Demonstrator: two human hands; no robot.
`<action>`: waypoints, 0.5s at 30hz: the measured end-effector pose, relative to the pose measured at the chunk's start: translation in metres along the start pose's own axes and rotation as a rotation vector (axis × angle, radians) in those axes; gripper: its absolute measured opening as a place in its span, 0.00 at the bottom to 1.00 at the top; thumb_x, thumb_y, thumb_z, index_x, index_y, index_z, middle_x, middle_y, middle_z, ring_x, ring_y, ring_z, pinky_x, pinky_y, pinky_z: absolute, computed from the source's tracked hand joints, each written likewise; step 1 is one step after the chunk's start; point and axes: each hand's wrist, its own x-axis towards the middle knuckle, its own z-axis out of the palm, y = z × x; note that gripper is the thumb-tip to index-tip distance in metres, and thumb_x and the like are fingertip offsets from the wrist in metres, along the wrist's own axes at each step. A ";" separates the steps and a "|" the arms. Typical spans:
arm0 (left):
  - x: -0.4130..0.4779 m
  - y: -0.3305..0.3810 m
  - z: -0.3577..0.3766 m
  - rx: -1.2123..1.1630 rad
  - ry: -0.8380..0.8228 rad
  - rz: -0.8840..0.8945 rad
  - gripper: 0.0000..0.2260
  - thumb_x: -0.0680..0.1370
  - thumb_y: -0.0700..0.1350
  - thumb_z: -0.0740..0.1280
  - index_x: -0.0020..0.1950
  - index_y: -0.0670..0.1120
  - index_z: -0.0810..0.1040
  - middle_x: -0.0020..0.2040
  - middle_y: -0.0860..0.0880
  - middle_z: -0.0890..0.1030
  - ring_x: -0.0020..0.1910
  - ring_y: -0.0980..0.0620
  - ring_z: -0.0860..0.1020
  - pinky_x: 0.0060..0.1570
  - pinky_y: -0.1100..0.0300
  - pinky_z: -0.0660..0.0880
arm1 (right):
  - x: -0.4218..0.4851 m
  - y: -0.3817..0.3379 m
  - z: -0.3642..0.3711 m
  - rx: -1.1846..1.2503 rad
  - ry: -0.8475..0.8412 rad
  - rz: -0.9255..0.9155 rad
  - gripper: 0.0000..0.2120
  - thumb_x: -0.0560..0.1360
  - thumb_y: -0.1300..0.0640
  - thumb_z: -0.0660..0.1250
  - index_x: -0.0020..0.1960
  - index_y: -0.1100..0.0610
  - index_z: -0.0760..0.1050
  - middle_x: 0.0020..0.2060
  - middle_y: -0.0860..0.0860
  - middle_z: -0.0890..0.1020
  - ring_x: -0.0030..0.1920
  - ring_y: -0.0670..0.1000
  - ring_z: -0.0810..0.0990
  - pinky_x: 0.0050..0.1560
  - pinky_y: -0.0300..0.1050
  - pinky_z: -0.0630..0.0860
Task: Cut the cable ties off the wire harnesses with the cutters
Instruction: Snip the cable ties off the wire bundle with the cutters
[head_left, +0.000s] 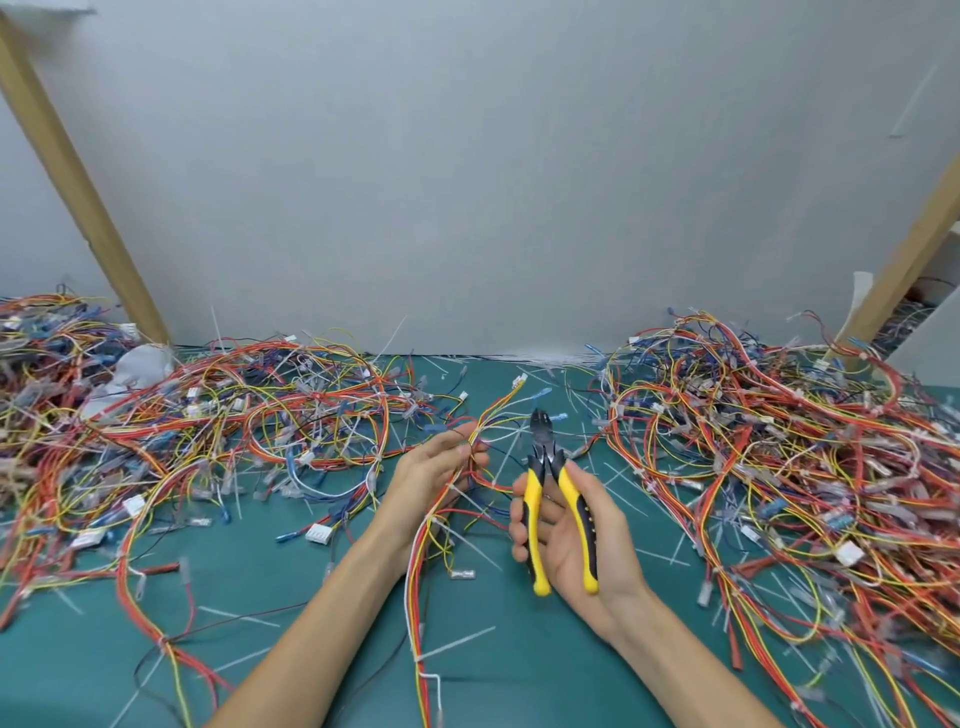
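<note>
My left hand (434, 470) grips a wire harness (422, 566) of red, yellow and white wires that runs from its fingers down toward the near table edge. White cable ties (451, 644) still bind this harness lower down. My right hand (582, 530) holds the yellow-and-black cutters (558, 514) by both handles, palm up. The cutter jaws (540, 423) point away from me, just right of the harness end, with the handles spread apart.
Large tangles of wire harnesses lie on the green mat (270, 597), one pile at left (182, 415) and one at right (779, 441). Cut white ties are scattered over the mat. A grey wall stands behind, with wooden posts (78, 182) at both sides.
</note>
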 end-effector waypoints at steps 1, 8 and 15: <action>0.001 0.001 0.002 -0.013 0.020 -0.021 0.09 0.79 0.34 0.60 0.54 0.42 0.78 0.37 0.49 0.84 0.33 0.58 0.82 0.30 0.67 0.76 | 0.001 0.000 0.000 -0.001 -0.011 -0.007 0.24 0.78 0.43 0.58 0.47 0.61 0.81 0.38 0.59 0.78 0.35 0.55 0.77 0.34 0.47 0.77; -0.004 -0.008 0.005 0.215 0.117 0.105 0.06 0.77 0.41 0.68 0.50 0.39 0.79 0.31 0.51 0.81 0.30 0.59 0.78 0.31 0.71 0.73 | -0.001 -0.002 -0.006 0.000 -0.041 0.009 0.23 0.76 0.41 0.59 0.44 0.59 0.81 0.35 0.56 0.77 0.31 0.52 0.75 0.30 0.43 0.73; -0.009 -0.010 0.008 0.171 0.127 0.136 0.09 0.77 0.36 0.68 0.57 0.37 0.76 0.47 0.40 0.85 0.41 0.57 0.84 0.37 0.70 0.77 | 0.001 -0.001 -0.009 0.158 -0.046 -0.036 0.25 0.76 0.42 0.61 0.54 0.63 0.81 0.42 0.60 0.79 0.41 0.58 0.79 0.44 0.51 0.79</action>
